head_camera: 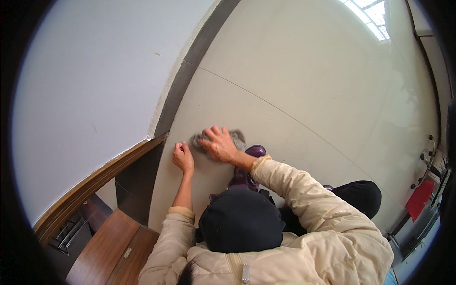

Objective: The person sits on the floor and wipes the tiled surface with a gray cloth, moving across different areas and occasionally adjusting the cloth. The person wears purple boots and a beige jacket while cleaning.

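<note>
A crumpled grey cloth [238, 138] lies on the pale tiled floor [270, 89], near the wall corner. My right hand [219, 145] is over it with bent fingers, gripping it from above; the cloth's edges and the hand are slightly blurred. Just to the left, my left hand [183, 157] is curled into a loose fist above the floor, and I see nothing in it. Behind the right wrist is a shiny purple boot [255, 151] on my foot. My black-clad knee [242, 221] is between the two arms.
A white wall [92, 71] with a dark grey skirting [181, 76] borders the left side. Brown wooden trim [107, 171] runs along a doorway, beside a brown wooden panel [110, 245]. At far right are a wheeled chair base [424, 156] and a red object [420, 199].
</note>
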Available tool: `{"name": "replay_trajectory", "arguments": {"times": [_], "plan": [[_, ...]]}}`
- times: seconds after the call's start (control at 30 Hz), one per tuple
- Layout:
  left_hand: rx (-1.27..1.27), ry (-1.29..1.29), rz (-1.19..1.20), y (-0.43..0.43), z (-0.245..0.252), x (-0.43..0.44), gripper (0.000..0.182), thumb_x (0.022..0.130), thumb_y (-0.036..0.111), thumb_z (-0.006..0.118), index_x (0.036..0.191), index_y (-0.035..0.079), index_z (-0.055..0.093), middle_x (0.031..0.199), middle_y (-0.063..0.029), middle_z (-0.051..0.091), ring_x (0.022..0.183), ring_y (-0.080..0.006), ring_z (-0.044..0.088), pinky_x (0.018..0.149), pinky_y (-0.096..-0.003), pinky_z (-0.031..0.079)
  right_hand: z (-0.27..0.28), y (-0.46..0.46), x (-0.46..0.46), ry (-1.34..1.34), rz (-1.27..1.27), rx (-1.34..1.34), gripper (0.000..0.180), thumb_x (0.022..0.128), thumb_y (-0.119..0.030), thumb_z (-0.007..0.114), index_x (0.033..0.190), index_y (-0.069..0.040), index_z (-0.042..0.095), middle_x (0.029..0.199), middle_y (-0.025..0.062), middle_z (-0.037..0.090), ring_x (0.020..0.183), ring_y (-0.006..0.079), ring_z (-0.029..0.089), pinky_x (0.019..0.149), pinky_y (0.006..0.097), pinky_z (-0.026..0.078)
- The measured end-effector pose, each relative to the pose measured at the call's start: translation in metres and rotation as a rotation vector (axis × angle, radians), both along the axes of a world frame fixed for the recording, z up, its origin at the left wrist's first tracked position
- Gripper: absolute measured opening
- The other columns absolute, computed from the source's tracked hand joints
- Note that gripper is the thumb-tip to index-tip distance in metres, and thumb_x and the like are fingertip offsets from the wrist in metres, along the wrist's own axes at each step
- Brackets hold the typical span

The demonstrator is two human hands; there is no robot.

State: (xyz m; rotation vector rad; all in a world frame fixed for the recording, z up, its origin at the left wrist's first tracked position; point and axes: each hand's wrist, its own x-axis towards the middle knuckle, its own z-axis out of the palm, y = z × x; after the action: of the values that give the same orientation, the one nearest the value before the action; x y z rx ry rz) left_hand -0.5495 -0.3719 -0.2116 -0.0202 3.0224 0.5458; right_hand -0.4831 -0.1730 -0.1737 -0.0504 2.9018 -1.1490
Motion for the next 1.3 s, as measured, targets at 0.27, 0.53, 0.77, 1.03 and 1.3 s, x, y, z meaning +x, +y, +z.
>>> {"name": "replay_trajectory", "arguments": {"times": [0.27,0.53,0.77,1.03,1.3], "plan": [[0.377,-0.241,0.179,-0.006,0.011,-0.013,0.034,0.096,0.027,0.06,0.071,0.003,0.059,0.056,-0.0041,0.058,0.046,-0.0144,0.055,0.043,-0.0338,0.045,0.001,0.143,-0.042,0.223,-0.798,-0.068,0.027,0.088,-0.01,0.064,0.114,-0.014,0.068,0.112,0.0179,0.058,0.103,0.0388,0.058,0.083,0.0469,0.05],[0.411,-0.421,0.198,0.0,0.028,-0.031,0.043,0.098,0.027,0.058,0.065,-0.001,0.06,0.049,-0.0063,0.059,0.037,-0.013,0.055,0.035,-0.0285,0.043,-0.021,0.182,-0.134,0.214,-0.76,0.458,0.026,0.083,-0.024,0.067,0.108,-0.017,0.067,0.112,0.0087,0.058,0.103,0.0299,0.054,0.077,0.0471,0.044],[0.534,-0.49,0.224,-0.013,0.02,-0.036,0.043,0.1,0.025,0.056,0.067,-0.002,0.06,0.053,-0.0087,0.062,0.037,-0.0152,0.056,0.035,-0.0292,0.043,-0.01,0.001,-0.083,0.124,-0.146,0.261,0.033,0.081,-0.023,0.062,0.111,-0.013,0.069,0.116,0.0091,0.054,0.108,0.0288,0.049,0.085,0.05,0.041],[0.616,-0.576,0.293,-0.021,0.016,-0.038,0.04,0.1,0.03,0.054,0.074,0.001,0.061,0.057,-0.0099,0.063,0.039,-0.0158,0.057,0.033,-0.0251,0.034,-0.011,0.052,-0.061,0.089,-0.512,-0.369,0.016,0.087,-0.017,0.066,0.099,-0.008,0.071,0.103,0.0151,0.061,0.097,0.0339,0.06,0.083,0.042,0.05],[0.612,-0.705,0.303,-0.023,0.025,-0.048,0.041,0.1,0.032,0.054,0.074,0.0,0.06,0.057,-0.0115,0.064,0.037,-0.0161,0.057,0.031,-0.0245,0.032,-0.008,0.318,-0.184,-0.045,-1.216,-0.057,0.054,0.092,-0.049,0.06,0.129,-0.01,0.06,0.133,0.0254,0.043,0.127,0.0427,0.041,0.102,0.0537,0.04]]}}
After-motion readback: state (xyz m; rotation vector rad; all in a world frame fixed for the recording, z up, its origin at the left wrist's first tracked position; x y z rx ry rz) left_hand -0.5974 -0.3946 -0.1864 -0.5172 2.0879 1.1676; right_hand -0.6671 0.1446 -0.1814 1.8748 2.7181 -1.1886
